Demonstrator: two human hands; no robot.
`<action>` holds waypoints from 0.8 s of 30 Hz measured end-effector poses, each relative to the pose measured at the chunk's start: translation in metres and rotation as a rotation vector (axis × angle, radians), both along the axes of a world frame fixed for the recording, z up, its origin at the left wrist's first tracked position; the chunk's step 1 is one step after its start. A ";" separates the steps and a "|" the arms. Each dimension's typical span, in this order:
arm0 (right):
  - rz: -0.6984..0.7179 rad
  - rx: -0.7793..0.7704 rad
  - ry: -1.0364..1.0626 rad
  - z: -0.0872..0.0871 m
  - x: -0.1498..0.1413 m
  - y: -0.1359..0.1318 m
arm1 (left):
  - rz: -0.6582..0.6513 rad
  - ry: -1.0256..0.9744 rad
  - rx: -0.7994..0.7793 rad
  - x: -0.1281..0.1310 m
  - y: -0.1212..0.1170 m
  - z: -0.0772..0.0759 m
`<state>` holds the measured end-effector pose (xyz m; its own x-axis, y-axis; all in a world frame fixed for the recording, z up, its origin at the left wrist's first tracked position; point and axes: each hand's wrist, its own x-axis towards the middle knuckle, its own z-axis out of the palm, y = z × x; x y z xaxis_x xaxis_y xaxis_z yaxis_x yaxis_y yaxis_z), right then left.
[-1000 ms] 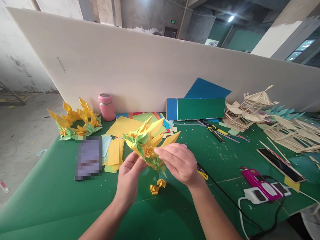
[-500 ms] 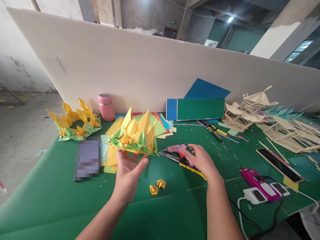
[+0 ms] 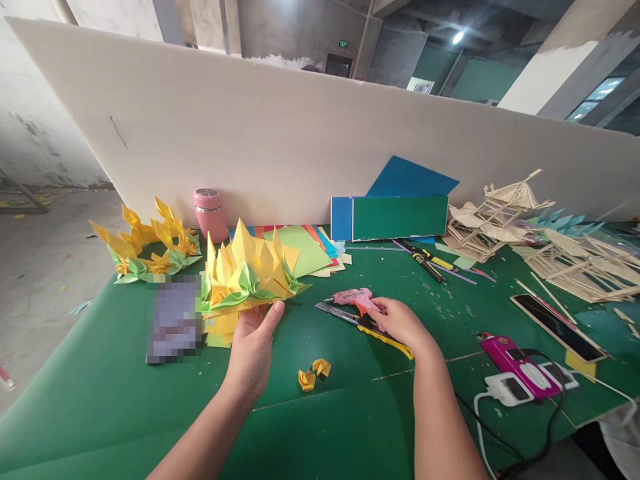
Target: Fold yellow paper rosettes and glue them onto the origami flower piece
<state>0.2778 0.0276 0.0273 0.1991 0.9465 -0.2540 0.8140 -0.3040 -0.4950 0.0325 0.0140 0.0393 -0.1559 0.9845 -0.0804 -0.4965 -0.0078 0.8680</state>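
Note:
My left hand (image 3: pixel 255 347) holds up a yellow and green folded-paper crown (image 3: pixel 250 273) by its lower rim, thumb in front and fingers hidden underneath. On the table, my right hand (image 3: pixel 400 323) has its fingers closed around the handle of a pink glue gun (image 3: pixel 355 300). A utility knife with a yellow and black handle (image 3: pixel 385 341) lies just below the glue gun, its blade pointing left. Two small folded yellow paper pieces (image 3: pixel 314 375) rest between my forearms. At the far left stands another paper crown (image 3: pixel 155 243) in orange-yellow and green.
A pink flask (image 3: pixel 210 215) stands by the pale partition (image 3: pixel 240 140). Coloured paper sheets (image 3: pixel 305 250) lie behind the held crown. Wooden stick models (image 3: pixel 493 227) fill the back right. A magenta power strip (image 3: pixel 520 367) with cables and a dark phone-like slab (image 3: pixel 557 327) lie at right.
The crown has turned in my left hand and shifted slightly left. My right hand has closed onto the glue gun's handle, having hovered beside it before.

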 end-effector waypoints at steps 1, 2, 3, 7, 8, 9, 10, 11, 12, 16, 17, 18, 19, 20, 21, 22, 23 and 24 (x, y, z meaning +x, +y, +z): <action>0.005 -0.008 0.014 0.001 0.000 0.000 | -0.015 0.009 -0.001 0.001 0.000 -0.001; 0.003 -0.006 0.027 0.001 0.000 0.000 | -0.020 0.009 -0.006 0.002 0.000 -0.001; -0.006 0.006 0.041 0.002 0.000 0.000 | -0.018 0.004 -0.010 0.003 0.000 -0.001; -0.064 0.133 0.201 -0.002 0.004 0.000 | 0.076 -0.044 -0.010 0.006 0.000 0.004; -0.093 0.171 0.284 -0.003 0.005 0.001 | 0.097 -0.051 0.001 0.006 0.000 0.006; -0.130 0.205 0.381 -0.003 0.006 0.001 | 0.108 -0.055 0.019 0.006 0.000 0.007; -0.169 0.237 0.484 -0.003 0.006 0.001 | 0.109 -0.053 0.041 0.006 0.001 0.008; -0.205 0.269 0.586 -0.002 0.005 0.000 | 0.103 -0.046 0.063 0.006 0.001 0.010; -0.227 0.301 0.677 0.000 0.004 0.000 | 0.093 -0.036 0.076 0.006 0.001 0.010; -0.157 0.432 0.931 0.009 -0.003 -0.003 | 0.005 -0.014 0.090 0.004 0.004 0.012; -0.126 0.453 0.974 0.011 -0.006 -0.004 | -0.030 -0.016 0.096 0.004 0.005 0.012; -0.096 0.468 1.009 0.013 -0.008 -0.005 | -0.062 -0.019 0.101 0.004 0.005 0.012; -0.065 0.476 1.038 0.014 -0.011 -0.006 | -0.087 -0.024 0.103 0.004 0.006 0.012; -0.035 0.481 1.061 0.015 -0.014 -0.007 | -0.101 -0.027 0.100 0.005 0.007 0.012; -0.002 0.480 1.084 0.015 -0.016 -0.008 | -0.108 -0.029 0.098 0.005 0.007 0.012; 0.034 0.476 1.105 0.015 -0.018 -0.009 | -0.110 -0.028 0.097 0.006 0.007 0.012; 0.071 0.468 1.121 0.015 -0.020 -0.010 | -0.110 -0.025 0.099 0.006 0.007 0.013; 0.107 0.456 1.131 0.014 -0.021 -0.011 | -0.108 -0.019 0.099 0.007 0.007 0.013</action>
<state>0.2566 0.0162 0.0410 -0.0025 0.9920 0.1259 -0.1335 0.1244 -0.9832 0.0393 0.0212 0.0518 -0.0479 0.9987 0.0158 -0.5151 -0.0383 0.8563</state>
